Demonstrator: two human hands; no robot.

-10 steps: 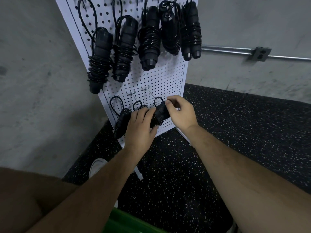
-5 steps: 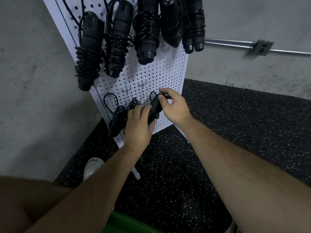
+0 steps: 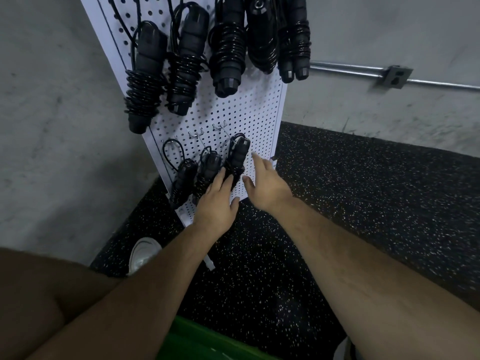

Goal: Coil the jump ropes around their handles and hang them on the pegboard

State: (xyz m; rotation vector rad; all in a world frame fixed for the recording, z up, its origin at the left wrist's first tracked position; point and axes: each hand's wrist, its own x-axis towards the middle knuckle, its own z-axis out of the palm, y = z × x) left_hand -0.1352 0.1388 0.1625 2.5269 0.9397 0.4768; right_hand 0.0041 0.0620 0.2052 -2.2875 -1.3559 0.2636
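Speckled rubber floor (image 3: 363, 203), perforated pegboard (image 3: 254, 113), coiled black jump ropes (image 3: 227, 55)

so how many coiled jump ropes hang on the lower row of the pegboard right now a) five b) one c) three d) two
c, since three bundles hang from the lower hooks of the pegboard: the left jump rope, the middle jump rope and the right jump rope.

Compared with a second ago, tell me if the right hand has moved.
Yes: the right hand came off the coiled rope, rightward and down the pegboard.
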